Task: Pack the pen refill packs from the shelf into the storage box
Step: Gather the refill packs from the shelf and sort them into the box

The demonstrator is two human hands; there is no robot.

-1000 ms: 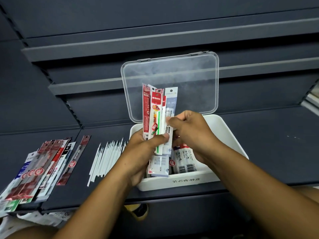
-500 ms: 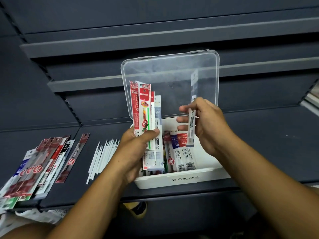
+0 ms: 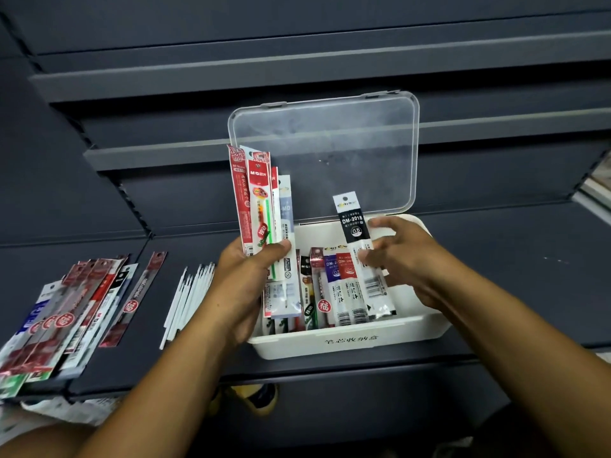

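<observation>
A white storage box (image 3: 350, 340) stands on the dark shelf with its clear lid (image 3: 325, 150) raised behind it. Several refill packs (image 3: 334, 285) lie side by side inside. My left hand (image 3: 246, 276) grips an upright bundle of red and white refill packs (image 3: 261, 206) over the box's left side. My right hand (image 3: 401, 259) pinches a black-and-white refill pack (image 3: 355, 223) marked DM-2018, its lower end down among the packs in the box.
A fanned pile of more refill packs (image 3: 66, 312) lies at the shelf's left, with one red pack (image 3: 139, 299) beside it. Loose white refills (image 3: 186, 295) lie between that pile and the box. Upper shelf ledges (image 3: 198, 64) run behind. A shoe (image 3: 251, 396) shows below.
My right hand drew one pack out of the left hand's bundle, carried it right and lowered it into the box. The left hand's bundle shifted slightly left.
</observation>
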